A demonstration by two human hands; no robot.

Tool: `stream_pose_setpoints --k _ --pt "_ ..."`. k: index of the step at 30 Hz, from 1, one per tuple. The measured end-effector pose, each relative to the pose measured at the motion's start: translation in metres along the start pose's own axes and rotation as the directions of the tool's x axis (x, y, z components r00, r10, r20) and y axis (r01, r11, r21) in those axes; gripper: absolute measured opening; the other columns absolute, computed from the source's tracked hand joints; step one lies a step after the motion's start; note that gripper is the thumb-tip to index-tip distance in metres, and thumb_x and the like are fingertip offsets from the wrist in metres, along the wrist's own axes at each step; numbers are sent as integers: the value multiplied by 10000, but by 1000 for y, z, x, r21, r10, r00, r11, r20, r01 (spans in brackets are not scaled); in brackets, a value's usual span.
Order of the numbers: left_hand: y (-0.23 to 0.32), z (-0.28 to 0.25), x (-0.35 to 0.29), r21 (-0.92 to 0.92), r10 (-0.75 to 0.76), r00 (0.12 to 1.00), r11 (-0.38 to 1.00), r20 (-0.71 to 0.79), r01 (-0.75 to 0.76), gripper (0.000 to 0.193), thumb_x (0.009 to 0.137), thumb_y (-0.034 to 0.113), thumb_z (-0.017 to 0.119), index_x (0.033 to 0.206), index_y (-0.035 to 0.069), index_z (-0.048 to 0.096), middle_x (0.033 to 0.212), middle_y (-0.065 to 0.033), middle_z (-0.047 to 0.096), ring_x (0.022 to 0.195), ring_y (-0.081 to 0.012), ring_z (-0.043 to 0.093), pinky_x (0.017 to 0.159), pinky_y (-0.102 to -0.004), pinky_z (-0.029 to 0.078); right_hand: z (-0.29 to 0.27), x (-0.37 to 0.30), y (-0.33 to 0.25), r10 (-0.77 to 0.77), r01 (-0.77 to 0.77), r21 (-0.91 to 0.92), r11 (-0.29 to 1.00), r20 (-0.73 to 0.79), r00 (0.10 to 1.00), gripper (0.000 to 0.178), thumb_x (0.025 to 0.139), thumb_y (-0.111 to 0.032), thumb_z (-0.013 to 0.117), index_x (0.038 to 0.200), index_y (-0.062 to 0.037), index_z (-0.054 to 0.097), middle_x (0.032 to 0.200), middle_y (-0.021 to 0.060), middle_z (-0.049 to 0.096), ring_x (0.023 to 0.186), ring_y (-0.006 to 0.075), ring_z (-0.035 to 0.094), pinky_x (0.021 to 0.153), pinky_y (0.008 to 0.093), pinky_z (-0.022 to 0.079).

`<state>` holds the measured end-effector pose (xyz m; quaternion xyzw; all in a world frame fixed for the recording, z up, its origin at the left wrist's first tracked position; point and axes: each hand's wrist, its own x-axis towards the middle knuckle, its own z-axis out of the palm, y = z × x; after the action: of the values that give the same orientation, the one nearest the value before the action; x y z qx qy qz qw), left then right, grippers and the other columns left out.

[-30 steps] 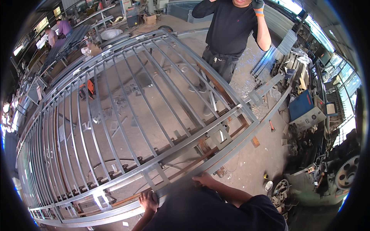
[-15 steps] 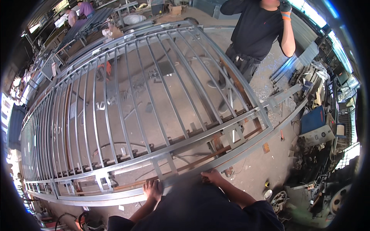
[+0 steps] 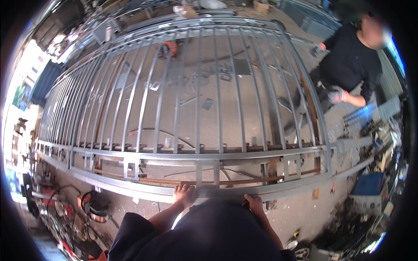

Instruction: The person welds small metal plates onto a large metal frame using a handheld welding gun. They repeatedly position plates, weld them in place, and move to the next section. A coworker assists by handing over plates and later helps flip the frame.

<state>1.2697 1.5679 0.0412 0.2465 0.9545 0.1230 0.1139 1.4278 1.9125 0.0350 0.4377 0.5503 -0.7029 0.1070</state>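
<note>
A large grey metal railing panel point(image 3: 198, 91) with many slim upright bars lies across the middle of the view, supported above the floor. Its near edge is a long flat steel rail point(image 3: 148, 194) right in front of my body. My left hand point(image 3: 185, 195) is closed over the top of this rail, fingers bent over it. To the right, my right hand point(image 3: 253, 203) is also closed on the rail's near side, its fingertips partly hidden. Short flat plates point(image 3: 204, 173) join the near rail to the parallel rail behind it.
A co-worker point(image 3: 348, 65) in dark clothes and gloves stands at the panel's far right corner. An orange tool point(image 3: 170, 48) and metal offcuts point(image 3: 207, 103) lie on the floor beneath the bars. A blue and grey machine point(image 3: 368, 191) stands at right; cables and a coil point(image 3: 96, 204) lie at left.
My view has turned, so the panel now lies more level across it. Both my hands stay on the near rail. The co-worker has lowered both gloved hands and leans toward the panel.
</note>
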Motion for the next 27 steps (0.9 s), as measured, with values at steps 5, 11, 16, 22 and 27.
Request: stream_pose_setpoints --k 5,11,16,22,27 --pt "6 -14 -8 12 -38 999 999 27 38 331 956 400 574 1156 177 715 1224 -65 649 1258 -311 528 1076 -513 380 -1 0 4 27 -26 -27 999 36 999 321 958 -263 719 867 44 706 772 132 727 621 215 708 585 322 542" --pt "6 -10 8 1 -18 999 1000 30 18 323 934 409 593 1129 182 714 1214 -71 651 1253 -316 536 1064 -516 383 -11 5 11 7 -6 -55 998 17 1000 284 935 -233 737 903 49 732 779 118 737 671 213 725 636 348 578" --pt "-7 13 -7 4 23 995 1000 -92 -22 342 953 400 571 1122 154 737 1215 -89 664 1232 -327 555 1070 -524 377 5 -18 -29 -69 69 -244 967 9 998 345 920 -328 757 881 14 763 754 117 750 615 202 713 613 331 560" --pt "-1 14 0 3 52 995 999 -84 -52 293 966 371 566 1092 156 721 1190 -88 654 1231 -328 539 1045 -527 390 -5 -8 -11 -106 98 -146 984 -46 993 363 908 -333 775 860 26 748 746 117 744 605 208 723 595 332 572" --pt "-12 21 -4 43 32 997 999 -64 -29 313 968 397 559 1123 177 718 1207 -80 646 1253 -337 524 1058 -524 376 4 -17 -13 -52 52 -17 999 -8 999 341 909 -301 776 872 35 728 741 116 733 594 205 717 557 322 560"
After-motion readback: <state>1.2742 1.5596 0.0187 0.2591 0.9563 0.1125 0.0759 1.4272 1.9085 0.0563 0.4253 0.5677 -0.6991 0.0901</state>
